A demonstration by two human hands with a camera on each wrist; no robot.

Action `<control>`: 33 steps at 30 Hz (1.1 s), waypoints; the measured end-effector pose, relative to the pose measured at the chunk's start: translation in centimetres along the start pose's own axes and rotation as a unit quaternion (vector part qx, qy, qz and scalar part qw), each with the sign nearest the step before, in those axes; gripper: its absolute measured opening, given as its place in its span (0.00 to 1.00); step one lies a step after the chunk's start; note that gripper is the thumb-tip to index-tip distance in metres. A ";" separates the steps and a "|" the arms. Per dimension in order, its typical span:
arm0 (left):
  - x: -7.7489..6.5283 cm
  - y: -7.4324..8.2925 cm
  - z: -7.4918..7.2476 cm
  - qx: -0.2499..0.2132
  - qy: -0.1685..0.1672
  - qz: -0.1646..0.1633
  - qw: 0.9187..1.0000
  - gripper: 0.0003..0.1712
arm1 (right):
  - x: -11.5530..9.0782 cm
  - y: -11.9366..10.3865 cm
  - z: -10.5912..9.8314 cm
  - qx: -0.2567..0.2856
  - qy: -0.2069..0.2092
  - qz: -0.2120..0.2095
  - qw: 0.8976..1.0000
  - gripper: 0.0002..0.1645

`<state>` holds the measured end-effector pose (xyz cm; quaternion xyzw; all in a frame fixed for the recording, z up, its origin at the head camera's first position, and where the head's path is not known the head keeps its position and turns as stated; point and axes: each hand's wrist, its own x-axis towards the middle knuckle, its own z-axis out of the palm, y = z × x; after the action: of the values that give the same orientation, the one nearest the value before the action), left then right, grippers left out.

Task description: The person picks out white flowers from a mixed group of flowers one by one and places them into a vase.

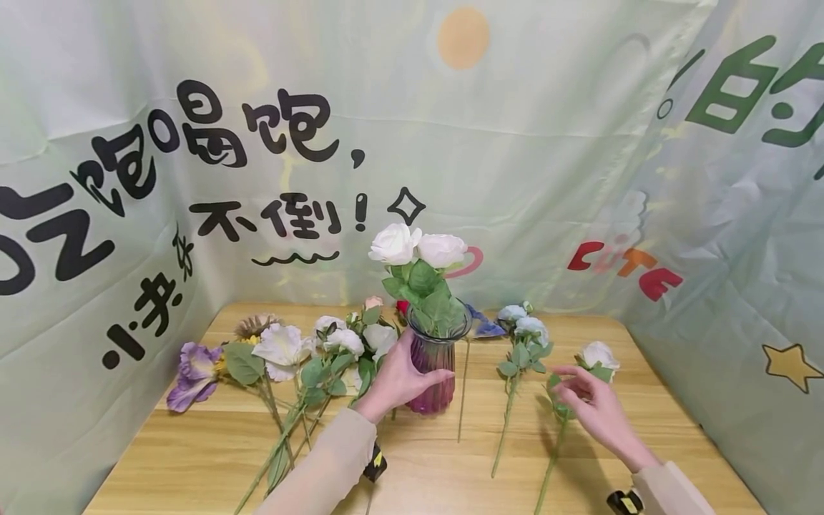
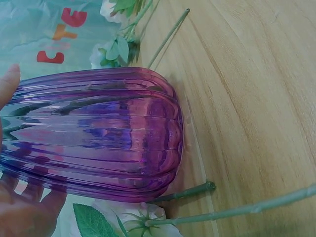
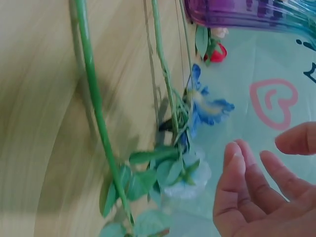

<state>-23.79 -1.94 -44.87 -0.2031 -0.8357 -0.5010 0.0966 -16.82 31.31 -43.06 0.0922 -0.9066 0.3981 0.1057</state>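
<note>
My left hand (image 1: 398, 380) holds a ribbed glass vase (image 1: 433, 390), purple to pink, with the thumb and fingers spread around its sides. Two white roses (image 1: 441, 250) with green leaves stand in the vase, their heads above its rim. In the left wrist view the vase (image 2: 98, 133) appears sideways, its base near the wooden table. Above a single white rose (image 1: 600, 355) lying at the right, my right hand (image 1: 595, 411) hovers with loosely bent fingers. The right wrist view shows nothing between the fingers and thumb of this hand (image 3: 261, 197); a green stem (image 3: 94, 98) lies apart from it.
Several artificial flowers lie on the left of the table (image 1: 174, 458), among them a purple flower (image 1: 195, 375) and a white flower (image 1: 282, 350). Pale blue roses (image 1: 531, 330) and a blue flower (image 1: 486, 325) lie right of the vase. Printed cloth (image 1: 515, 179) surrounds the table.
</note>
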 end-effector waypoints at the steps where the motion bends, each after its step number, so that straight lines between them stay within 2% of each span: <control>1: 0.0 0.0 0.0 0.000 0.000 0.000 1.000 0.52 | -0.1 0.1 -0.3 -0.002 -0.005 0.006 1.000 0.17; 12: -0.1 0.1 0.0 0.004 0.004 -0.005 1.000 0.51 | -1.7 1.0 -1.9 -0.035 -0.034 0.031 0.998 0.18; 15: -0.2 0.1 0.0 0.006 0.005 -0.006 1.000 0.51 | -2.3 1.2 -1.9 -0.034 -0.054 0.052 0.997 0.19; 20: -0.1 0.1 -0.1 0.003 0.005 -0.006 1.000 0.52 | -3.2 2.3 -1.6 0.007 -0.098 0.042 0.994 0.21; 24: -0.1 0.2 -0.1 0.005 0.004 -0.006 1.000 0.52 | -3.7 3.1 -1.2 0.056 -0.154 0.036 0.986 0.24; 33: -0.1 0.3 0.0 0.005 0.004 -0.002 1.000 0.53 | -3.7 3.4 0.1 0.090 -0.210 0.084 0.970 0.28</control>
<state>-23.61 -1.83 -44.63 -0.1990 -0.8382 -0.4978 0.0998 -14.11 33.81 -46.53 0.1070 -0.8732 0.4573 -0.1298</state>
